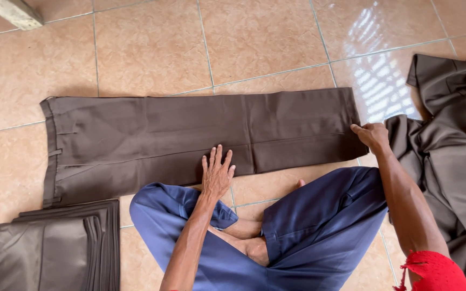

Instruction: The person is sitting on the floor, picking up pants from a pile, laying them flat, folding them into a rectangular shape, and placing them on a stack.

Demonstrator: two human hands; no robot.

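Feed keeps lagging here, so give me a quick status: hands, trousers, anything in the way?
Left hand flat on the brown trousers. Right hand pinching the hem end. Folded stack lower left, loose pile right; neither touches the trousers' top.

We're on a tan tiled floor [254, 37]. Brown trousers [190, 137] lie flat on it, a folded stack [60, 248] bottom-left, a loose pile [454, 145] right.

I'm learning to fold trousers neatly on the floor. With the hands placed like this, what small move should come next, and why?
Probably carry the hem end over toward the waistband. The brown trousers lie flat, legs stacked; the left hand presses flat mid-leg, and the right hand pinches the hem, so the halfway fold seems ready. A folded stack lies nearby.
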